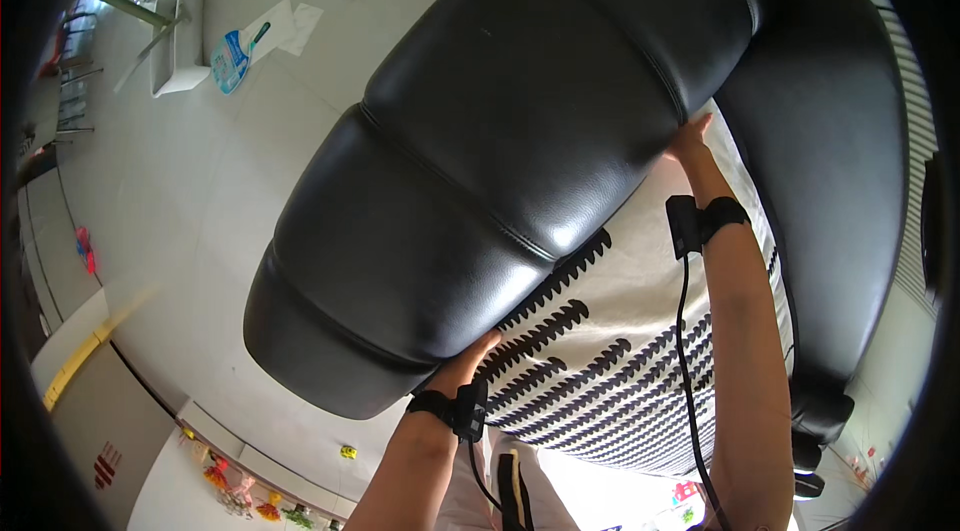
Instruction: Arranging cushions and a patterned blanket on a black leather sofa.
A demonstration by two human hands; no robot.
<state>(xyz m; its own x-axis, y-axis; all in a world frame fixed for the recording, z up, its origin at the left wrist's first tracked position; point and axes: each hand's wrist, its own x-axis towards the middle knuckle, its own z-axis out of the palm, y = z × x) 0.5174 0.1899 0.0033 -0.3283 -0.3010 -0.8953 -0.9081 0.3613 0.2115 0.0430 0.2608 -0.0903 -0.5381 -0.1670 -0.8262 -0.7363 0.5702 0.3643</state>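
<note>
A big black leather sofa cushion (480,141) with stitched seams stretches diagonally before me. My left hand (469,362) grips its near edge low down, the thumb on top and the other fingers hidden beneath. Farther up the same edge, my right hand (688,139) has hold of the cushion, its fingers partly tucked out of sight. Below the cushion lies a cream cloth (637,283) with black zigzag stripes. On the right is a padded black leather sofa part (825,178). Both wrists wear black straps with small boxes and cables.
The light floor (225,171) holds a white bin (180,36), a blue-labelled packet (232,62) and white paper sheets (292,25). A small yellow object (348,451) lies near my feet. Colourful decorations (244,490) line a shelf at lower left. A ribbed wall or radiator (911,118) stands behind the sofa.
</note>
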